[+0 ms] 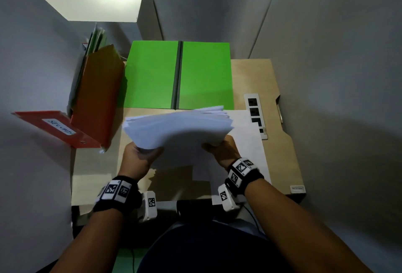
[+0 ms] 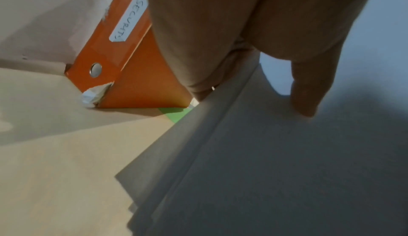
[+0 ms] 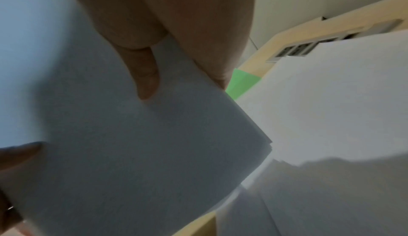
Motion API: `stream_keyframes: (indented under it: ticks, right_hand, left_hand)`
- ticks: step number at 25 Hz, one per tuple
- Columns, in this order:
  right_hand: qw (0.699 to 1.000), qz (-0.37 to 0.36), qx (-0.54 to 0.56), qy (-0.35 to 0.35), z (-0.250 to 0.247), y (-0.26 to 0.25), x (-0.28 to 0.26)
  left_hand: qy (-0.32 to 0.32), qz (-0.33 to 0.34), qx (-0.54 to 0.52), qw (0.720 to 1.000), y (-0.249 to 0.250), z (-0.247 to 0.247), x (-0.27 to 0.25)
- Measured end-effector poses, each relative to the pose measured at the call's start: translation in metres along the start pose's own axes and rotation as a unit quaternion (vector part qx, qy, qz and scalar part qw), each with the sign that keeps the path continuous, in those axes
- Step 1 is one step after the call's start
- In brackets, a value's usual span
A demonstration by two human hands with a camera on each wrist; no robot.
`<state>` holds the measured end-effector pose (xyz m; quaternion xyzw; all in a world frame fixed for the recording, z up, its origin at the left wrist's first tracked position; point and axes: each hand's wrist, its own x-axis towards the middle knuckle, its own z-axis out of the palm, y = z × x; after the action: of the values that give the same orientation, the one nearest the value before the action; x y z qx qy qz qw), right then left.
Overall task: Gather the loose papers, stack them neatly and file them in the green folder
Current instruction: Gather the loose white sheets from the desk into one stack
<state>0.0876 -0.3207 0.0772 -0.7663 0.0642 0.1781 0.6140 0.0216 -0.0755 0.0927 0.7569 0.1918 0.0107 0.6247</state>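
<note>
Left hand (image 1: 139, 159) and right hand (image 1: 221, 151) grip a paper stack (image 1: 178, 127) above the desk (image 1: 280, 142); green folder (image 1: 202, 75) lies open at the far edge.

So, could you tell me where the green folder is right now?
In the head view, the green folder lies open at the desk's far edge, beyond the paper stack, right of the orange binder.

Count on the beige wooden desk (image 1: 280, 142)

I see one open bright green folder (image 1: 150, 75), one white paper stack (image 1: 178, 127), two orange lever-arch binders (image 1: 95, 98), one white marker strip (image 1: 255, 114), two hands (image 1: 137, 159).
</note>
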Motion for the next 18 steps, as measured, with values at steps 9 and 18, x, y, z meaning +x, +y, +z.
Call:
stream_keyframes:
  ticks: [9,18]
  right_hand:
    - [0.934,0.174,-0.258,0.174,-0.063,0.052,0.024]
    - [0.853,0.345,-0.341,0.192,-0.075,0.080,0.030]
  left_hand:
    - [0.082,-0.124,0.000,0.989,-0.054,-0.041,0.010]
    - [0.102,-0.259,0.054,0.959,-0.121,-0.043,-0.016]
